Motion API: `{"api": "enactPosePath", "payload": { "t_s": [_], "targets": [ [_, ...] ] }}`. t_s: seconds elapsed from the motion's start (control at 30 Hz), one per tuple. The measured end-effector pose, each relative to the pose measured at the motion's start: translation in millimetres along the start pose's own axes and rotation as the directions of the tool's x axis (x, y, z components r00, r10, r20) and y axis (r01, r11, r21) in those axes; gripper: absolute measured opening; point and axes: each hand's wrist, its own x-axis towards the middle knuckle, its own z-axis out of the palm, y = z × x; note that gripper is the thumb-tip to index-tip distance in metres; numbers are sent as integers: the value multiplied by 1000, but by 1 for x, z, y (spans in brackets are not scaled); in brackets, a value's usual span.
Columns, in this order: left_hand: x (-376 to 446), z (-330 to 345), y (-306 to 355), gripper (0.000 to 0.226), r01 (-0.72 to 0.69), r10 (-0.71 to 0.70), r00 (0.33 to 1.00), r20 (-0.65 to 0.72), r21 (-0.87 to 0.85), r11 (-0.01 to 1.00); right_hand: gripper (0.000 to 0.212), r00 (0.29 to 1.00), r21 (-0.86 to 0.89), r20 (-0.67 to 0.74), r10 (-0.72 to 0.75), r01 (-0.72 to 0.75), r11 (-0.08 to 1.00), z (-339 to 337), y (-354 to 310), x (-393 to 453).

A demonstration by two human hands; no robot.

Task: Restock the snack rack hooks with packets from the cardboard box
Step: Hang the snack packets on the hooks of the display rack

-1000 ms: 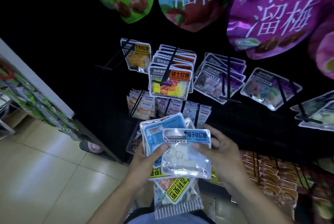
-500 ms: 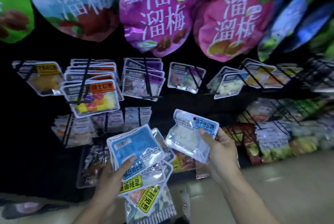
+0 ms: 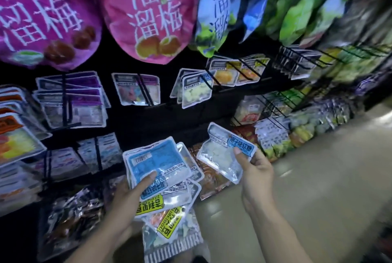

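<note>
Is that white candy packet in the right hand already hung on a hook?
No. The right hand pinches the packet in mid-air, off every hook.

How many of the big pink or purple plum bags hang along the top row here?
2. A purple bag hangs at the top left, cut by the frame edge, and a pink bag hangs just to its right. More may hang out of frame.

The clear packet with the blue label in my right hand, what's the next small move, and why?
Probably lift the packet in your right hand up toward the hook holding matching blue-label packets. It is already separated from the stack your left hand grips, and its white contents look the same.
</note>
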Motion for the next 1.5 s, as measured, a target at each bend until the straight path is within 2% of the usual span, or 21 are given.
{"api": "enactPosePath", "payload": {
  "t_s": [0.07,0.17,0.2,0.3,0.37,0.43,0.5,0.53,0.6,0.63,0.73,0.93,1.03,1.17,1.3,1.4,1.5],
  "targets": [
    [-1,31,6,111,-27,25,999,-31,-50,998,10,1000,-31,24,-2,3,1000,-14,-2,25],
    [6,75,6,33,-48,45,998,-39,-85,995,10,996,-70,94,-1,7,998,-36,-9,62],
    [7,89,5,20,-40,37,999,-33,-98,994,11,993,-94,118,3,8,996,-42,-12,74],
    [7,119,6,38,-10,-4,998,-69,-208,978,8,975,-174,220,16,23,985,-56,-24,102],
    [5,129,5,40,-12,-7,997,-70,-260,965,5,960,-211,279,9,52,976,-61,-33,116],
    [3,138,7,38,-5,-20,995,-99,-248,969,5,947,-213,323,8,65,975,-61,-42,125],
    [4,145,7,50,-33,11,994,-108,-211,977,9,940,-179,340,0,65,982,-59,-49,128],
    [4,148,7,48,-52,32,994,-104,-201,978,11,940,-163,342,-5,64,985,-59,-51,128],
    [5,154,13,21,-83,60,989,-132,-172,982,13,936,-154,351,-13,72,985,-61,-53,127],
    [5,158,16,15,-94,74,990,-124,-171,981,12,934,-168,356,-18,82,982,-62,-53,126],
    [8,158,15,13,-101,82,989,-124,-157,982,12,941,-209,339,-20,96,973,-65,-48,120],
    [7,120,-23,47,5,-35,990,-133,-221,975,9,942,-310,335,0,111,944,-65,-25,104],
    [-2,99,-47,74,85,-130,978,-161,-259,962,9,927,-360,376,19,126,925,-60,-11,90],
    [-13,83,-64,80,119,-185,959,-215,-285,951,10,912,-402,406,52,127,907,-44,7,80],
    [-17,76,-64,68,86,-184,942,-281,-328,941,10,858,-357,509,66,141,923,-17,7,76],
    [-22,85,-51,49,15,-137,931,-340,-338,941,10,808,-300,586,59,148,942,-2,3,85],
    [-18,113,-40,53,-29,-108,928,-357,-358,933,9,770,-232,638,-1,193,953,-1,-7,109]
  ]
}}
